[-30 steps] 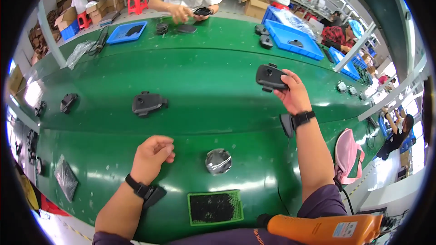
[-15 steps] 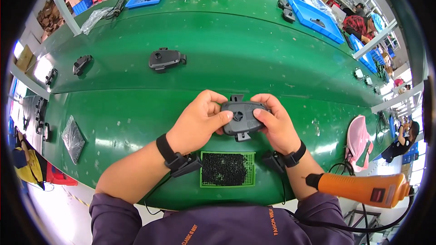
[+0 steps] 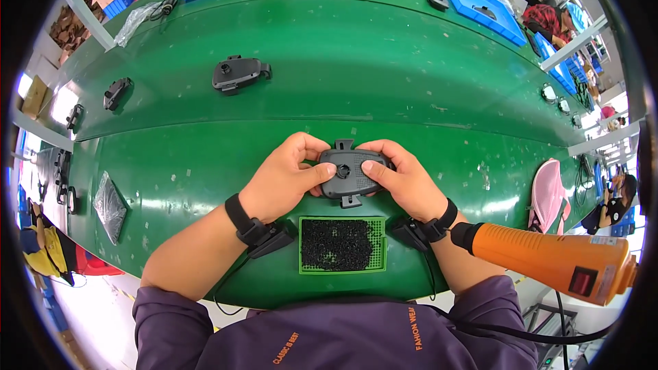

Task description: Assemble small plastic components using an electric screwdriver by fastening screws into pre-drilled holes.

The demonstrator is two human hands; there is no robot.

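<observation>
Both hands hold a black phone holder [image 3: 353,179] over the green table, its back with a round socket turned up and clamp arms sticking out at its far and near sides. My left hand [image 3: 284,173] grips the left end, thumb beside the socket. On the opposite end my right hand [image 3: 406,181] is closed, its thumb pressing the perforated back. The fingers underneath are hidden. Just nearer to me sits a green mesh basket [image 3: 381,266] with many small black pieces, probably screws. An orange electric screwdriver [image 3: 541,260] hangs beside my right forearm.
Another phone holder [image 3: 236,74] lies farther off, with a smaller black part [image 3: 118,93] to its left. A clear plastic bag [image 3: 110,207] is at the left, a pink item with straps [image 3: 546,195] at the right. Blue trays [image 3: 480,8] stand along the far side.
The view has tilted slightly, so the far table edge sits higher and the co-worker's hand there is nearly out of frame. My grip on the phone holder looks the same.
</observation>
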